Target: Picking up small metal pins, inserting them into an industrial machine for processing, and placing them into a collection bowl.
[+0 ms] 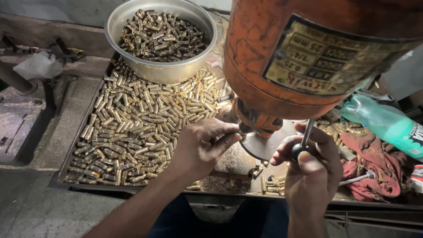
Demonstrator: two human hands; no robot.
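One orange drill press [308, 57] hangs over one round metal table [260, 145]; just left of that table the left hand [200, 147] has thumb and fingers pinched together at the table's edge, what it grips being too small to tell, while to the table's right the right hand [310, 165] is curled around the black knob of one feed lever [304, 141]. Left of the drill press, one shallow tray [61, 174] holds brass pieces [132, 128] beyond counting, and one steel bowl [161, 68] standing at its far end is heaped with more. Right of the press lie one red rag [370, 163] and one green bottle [387, 125].
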